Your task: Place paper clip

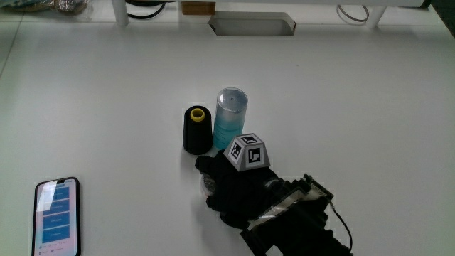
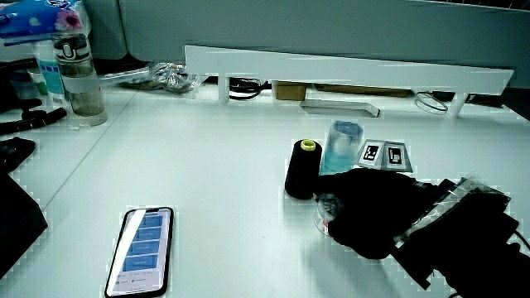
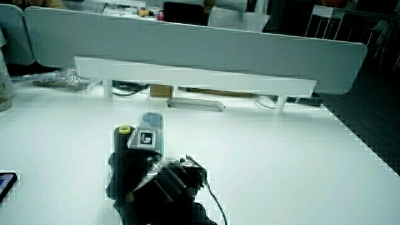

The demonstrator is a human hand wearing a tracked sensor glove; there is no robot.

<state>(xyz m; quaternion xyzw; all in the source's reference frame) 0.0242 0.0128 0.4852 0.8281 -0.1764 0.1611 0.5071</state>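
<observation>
The white table carries few things, and the black-gloved hand lies low on it, near the person, its forearm running back toward the person's edge. A black smartphone with a lit screen lies flat at that same edge, well apart from the hand. Just farther from the person than the hand stand a translucent blue plastic bottle with a clear cap and, touching or just beside it, a black thread spool with a yellow core, both upright. The small patterned cube on the back of the glove sits close under the bottle. At the tip of the hand, on the spool's side, a small clear round object shows in a side view, touching the glove or nearly so. No paper clip can be made out; it is probably hidden under the glove or too small to tell. Whether the hand is clenched or loose cannot be told. So the placing most likely turns on the bare patch nearer the person than the spool.
</observation>
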